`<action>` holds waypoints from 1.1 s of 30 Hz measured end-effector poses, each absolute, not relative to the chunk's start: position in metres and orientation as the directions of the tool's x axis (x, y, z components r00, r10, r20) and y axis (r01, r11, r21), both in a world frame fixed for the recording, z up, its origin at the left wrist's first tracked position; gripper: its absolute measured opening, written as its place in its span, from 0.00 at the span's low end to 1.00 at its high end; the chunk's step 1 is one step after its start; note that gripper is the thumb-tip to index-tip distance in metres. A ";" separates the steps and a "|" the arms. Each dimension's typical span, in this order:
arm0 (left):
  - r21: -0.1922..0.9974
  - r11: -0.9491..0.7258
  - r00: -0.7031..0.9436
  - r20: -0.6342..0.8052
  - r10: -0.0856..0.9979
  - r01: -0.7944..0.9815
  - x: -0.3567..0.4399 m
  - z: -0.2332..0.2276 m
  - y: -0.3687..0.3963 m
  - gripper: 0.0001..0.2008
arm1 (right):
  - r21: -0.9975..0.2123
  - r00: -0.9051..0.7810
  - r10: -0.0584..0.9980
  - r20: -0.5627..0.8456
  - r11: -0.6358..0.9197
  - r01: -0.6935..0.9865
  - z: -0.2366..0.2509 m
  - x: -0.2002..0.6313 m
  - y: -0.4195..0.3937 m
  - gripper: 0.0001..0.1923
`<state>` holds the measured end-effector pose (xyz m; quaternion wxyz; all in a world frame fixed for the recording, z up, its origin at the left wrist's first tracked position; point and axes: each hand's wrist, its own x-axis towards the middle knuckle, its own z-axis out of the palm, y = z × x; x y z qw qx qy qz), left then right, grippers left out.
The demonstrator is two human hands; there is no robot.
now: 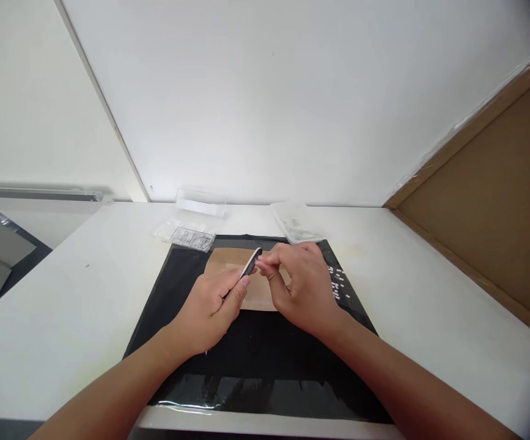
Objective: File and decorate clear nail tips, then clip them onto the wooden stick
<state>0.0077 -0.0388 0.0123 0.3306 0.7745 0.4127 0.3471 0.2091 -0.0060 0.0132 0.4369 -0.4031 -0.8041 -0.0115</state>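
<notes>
Slim nail file [250,263] — dark w/ pale face, tilted up over brown paper [228,260] on black mat [255,360]. Gripped low in left hand [212,305], fingers curled round it. Right hand [304,287] pinched at file's tip — tiny item betw. fingertips, can't make out. Small white bits [337,281] scattered right of hands.

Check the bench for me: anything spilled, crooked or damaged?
Small white pieces lie scattered loose on the black mat, right of the right hand. The left hand holds a nail file. Nothing looks damaged.
</notes>
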 end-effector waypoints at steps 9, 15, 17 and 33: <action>0.729 -0.510 0.430 0.321 0.844 0.456 0.009 0.010 -0.037 0.17 | -0.320 -0.282 0.644 0.711 0.653 0.686 0.015 0.205 -0.011 0.12; 0.705 -0.530 0.430 0.341 0.836 0.471 0.008 0.010 -0.037 0.19 | -0.326 -0.298 0.646 0.702 0.664 0.672 0.016 0.205 -0.012 0.13; 0.699 -0.539 0.432 0.350 0.831 0.471 0.008 0.010 -0.037 0.20 | -0.323 -0.290 0.642 0.710 0.662 0.676 0.016 0.204 -0.013 0.12; 0.663 -0.564 0.428 0.380 0.820 0.493 0.008 0.010 -0.037 0.18 | -0.380 -0.279 0.677 0.681 0.652 0.656 0.015 0.204 -0.012 0.12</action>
